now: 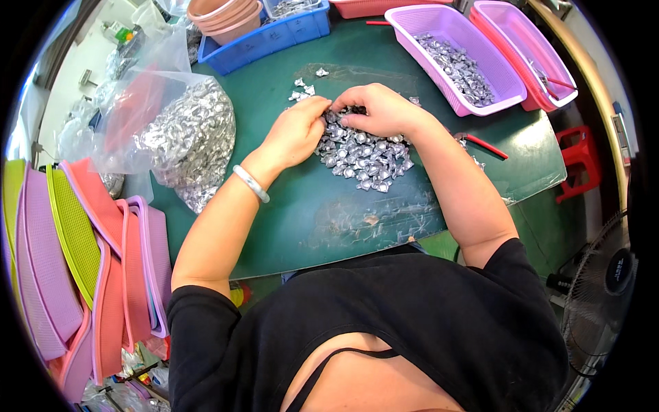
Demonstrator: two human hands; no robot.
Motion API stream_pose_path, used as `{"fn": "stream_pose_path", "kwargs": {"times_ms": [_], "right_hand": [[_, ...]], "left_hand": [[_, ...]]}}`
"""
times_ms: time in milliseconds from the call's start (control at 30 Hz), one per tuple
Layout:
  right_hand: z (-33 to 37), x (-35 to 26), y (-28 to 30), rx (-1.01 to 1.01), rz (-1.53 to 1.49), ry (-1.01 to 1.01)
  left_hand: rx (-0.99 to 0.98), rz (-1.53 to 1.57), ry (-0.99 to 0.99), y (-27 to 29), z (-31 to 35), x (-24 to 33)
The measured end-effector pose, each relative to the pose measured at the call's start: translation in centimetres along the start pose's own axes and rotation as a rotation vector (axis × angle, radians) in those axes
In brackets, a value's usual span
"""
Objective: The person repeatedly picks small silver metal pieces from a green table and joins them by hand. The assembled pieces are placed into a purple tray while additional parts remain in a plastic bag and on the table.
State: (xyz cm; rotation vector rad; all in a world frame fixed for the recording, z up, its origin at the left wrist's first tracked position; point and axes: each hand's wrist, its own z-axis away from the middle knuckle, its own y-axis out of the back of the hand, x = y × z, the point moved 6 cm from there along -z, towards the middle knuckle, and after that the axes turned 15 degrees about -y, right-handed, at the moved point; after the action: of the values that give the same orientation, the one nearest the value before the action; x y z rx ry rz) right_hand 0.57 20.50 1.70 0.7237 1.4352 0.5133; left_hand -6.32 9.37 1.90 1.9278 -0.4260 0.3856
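Observation:
A heap of small silver metal parts [367, 159] lies on the green table under my hands. At the heap's upper left edge, my left hand [296, 130] is closed, its fingertips pinched together; whatever they hold is hidden. Across from it my right hand [384, 111] curls over the far side of the heap. Its index finger and thumb bend around silver parts, and I cannot make out the piece between them. The fingertips of both hands almost meet. A few loose metal parts [301, 89] lie just beyond my left hand.
Left of the heap slumps a clear plastic bag [195, 137] full of silver parts. A purple basket [511, 96] with more parts stands at the far right, near a red-handled tool [486, 146]. A blue crate [274, 42] sits at the back; stacked baskets [113, 275] crowd the left.

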Motion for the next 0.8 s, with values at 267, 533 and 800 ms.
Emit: {"fn": "stream_pose_path", "kwargs": {"times_ms": [267,533,800], "right_hand": [[-0.3,-0.1,0.1,0.176,-0.034,0.042],[0.8,-2.1,-0.1,0.21,0.139,0.187],[1.1,-3.3,-1.7,0.145,0.273,0.054]], "left_hand": [[0.041,-0.312,-0.041,0.8,-3.1,-7.6],[-0.064,0.014,0.086,-0.5,-1.1,-4.8],[0.555,0.046,0.131,3.1,4.5,-0.6]]}}
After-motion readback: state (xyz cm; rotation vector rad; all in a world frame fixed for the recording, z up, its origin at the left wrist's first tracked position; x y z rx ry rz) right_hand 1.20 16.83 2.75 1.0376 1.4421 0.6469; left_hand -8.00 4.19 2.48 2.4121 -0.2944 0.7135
